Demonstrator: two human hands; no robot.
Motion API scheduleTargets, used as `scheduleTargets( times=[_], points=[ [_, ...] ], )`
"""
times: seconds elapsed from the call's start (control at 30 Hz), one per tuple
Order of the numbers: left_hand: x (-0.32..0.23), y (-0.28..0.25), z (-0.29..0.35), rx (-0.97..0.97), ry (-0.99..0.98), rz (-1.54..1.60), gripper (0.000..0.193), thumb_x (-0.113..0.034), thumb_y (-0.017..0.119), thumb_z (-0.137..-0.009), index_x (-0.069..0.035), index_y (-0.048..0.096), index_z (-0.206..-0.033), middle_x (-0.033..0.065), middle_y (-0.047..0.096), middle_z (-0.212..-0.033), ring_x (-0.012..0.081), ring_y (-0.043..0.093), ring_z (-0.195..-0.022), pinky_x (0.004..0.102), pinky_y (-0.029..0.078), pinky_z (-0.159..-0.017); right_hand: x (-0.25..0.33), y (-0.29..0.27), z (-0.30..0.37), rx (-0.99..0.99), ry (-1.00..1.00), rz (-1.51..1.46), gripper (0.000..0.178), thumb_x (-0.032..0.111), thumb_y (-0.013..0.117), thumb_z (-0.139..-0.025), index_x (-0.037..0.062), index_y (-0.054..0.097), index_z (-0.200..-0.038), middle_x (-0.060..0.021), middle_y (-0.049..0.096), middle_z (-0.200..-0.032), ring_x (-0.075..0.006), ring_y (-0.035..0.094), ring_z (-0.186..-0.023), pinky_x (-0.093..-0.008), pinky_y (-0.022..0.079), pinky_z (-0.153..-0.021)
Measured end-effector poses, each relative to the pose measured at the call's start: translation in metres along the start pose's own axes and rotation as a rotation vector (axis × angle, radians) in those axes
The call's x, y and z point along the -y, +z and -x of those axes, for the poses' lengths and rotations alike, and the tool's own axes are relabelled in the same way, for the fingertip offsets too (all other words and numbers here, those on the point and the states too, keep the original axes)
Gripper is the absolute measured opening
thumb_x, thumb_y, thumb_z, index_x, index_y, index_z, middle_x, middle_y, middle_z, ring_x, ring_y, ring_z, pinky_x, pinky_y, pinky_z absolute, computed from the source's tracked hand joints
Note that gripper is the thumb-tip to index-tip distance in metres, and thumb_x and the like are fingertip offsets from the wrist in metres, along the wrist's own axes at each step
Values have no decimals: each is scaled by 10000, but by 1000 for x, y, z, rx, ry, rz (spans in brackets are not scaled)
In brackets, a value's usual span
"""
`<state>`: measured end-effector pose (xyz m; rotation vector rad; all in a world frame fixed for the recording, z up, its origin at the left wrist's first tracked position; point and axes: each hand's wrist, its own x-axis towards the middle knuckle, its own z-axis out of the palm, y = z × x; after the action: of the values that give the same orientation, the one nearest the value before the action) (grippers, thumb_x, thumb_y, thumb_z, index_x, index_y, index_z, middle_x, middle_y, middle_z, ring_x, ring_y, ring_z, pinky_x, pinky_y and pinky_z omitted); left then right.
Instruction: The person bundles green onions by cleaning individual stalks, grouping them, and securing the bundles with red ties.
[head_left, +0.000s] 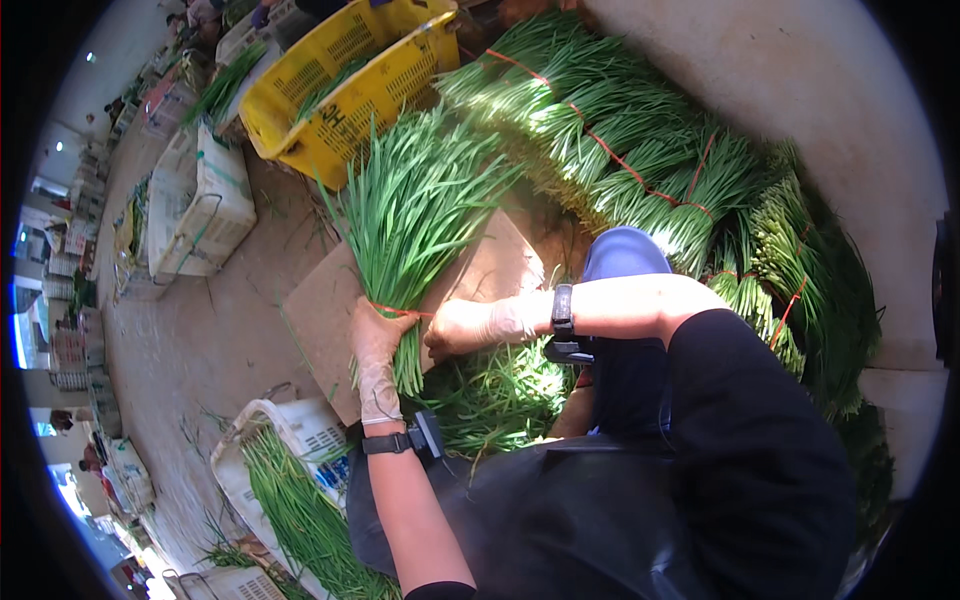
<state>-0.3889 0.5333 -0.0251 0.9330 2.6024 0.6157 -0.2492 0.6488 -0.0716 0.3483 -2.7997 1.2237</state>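
Clasps in the gloved left hand (pixel 376 335), at the end of a steep forearm (pixel 415 515), a bunch of slender green leaves (pixel 408 215), splayed wide above the grip. Pinches in the right hand (pixel 466 325), on a nearly level forearm (pixel 640 306), a thin red tie (pixel 393 310) stretched across the stalks (pixel 408 362), beside the left grip. Holds both over a flat brown board (pixel 325 315).
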Motion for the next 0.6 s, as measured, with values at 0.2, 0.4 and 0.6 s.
scheduleTargets(
  times=[0.2,0.4,0.6],
  points=[
    [-25,-45,45,-206,212,-378,515,-374,798,-617,-63,603,-977,162,657,-919,363,637,-896,447,493,-783,84,-102,-21,-396,-286,460,783,506,793,-645,68,552,-1247,-154,585,-1243,-331,503,-1243,-443,406,-1041],
    [-82,-167,129,-519,539,-849,519,-211,724,-722,-31,531,-1169,119,595,-1038,287,558,-1050,462,357,-1012,157,-127,-38,-300,-234,642,1055,298,833,-585,83,309,-1475,-163,588,-1139,-333,542,-1154,-514,308,-1121],
    [-126,-246,247,-894,591,-505,798,-242,805,-715,-42,431,-1391,170,464,-1397,347,414,-1304,495,277,-1109,205,-157,5,-646,-148,232,940,270,800,-639,64,352,-1439,-237,571,-1110,-401,570,-1045,-456,463,-929]
  ],
)
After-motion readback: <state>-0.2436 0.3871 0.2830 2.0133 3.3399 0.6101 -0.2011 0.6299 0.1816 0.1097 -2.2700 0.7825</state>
